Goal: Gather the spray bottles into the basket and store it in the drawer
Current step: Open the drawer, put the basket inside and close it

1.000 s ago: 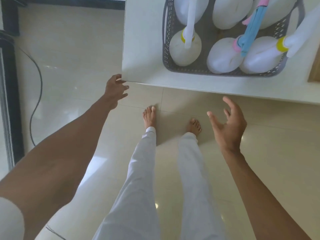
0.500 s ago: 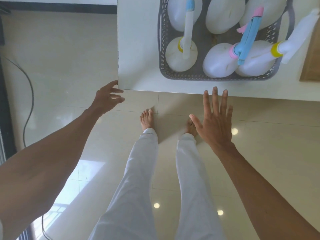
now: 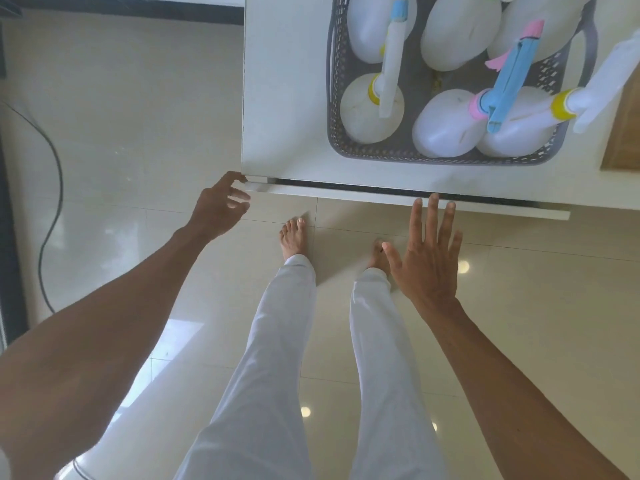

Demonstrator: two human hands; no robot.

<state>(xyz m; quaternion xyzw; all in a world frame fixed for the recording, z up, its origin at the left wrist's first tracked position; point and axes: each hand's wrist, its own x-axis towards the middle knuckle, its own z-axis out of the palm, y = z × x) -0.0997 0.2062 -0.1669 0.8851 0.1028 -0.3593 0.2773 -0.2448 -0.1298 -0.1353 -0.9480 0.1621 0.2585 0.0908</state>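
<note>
Since a moment ago the drawer has slid out a crack under the bench. My left hand curls loosely at its corner, gripping nothing; my right hand is spread flat, empty. All spray bottles sit in the grey basket above. A crooked one-corner pull could jam the drawer.

Glossy cream floor tiles mirror ceiling spots and a bright window patch — daylight fills the room. A white cabinet top stands ahead; a black cable trails down the left, a wooden surface at right.
</note>
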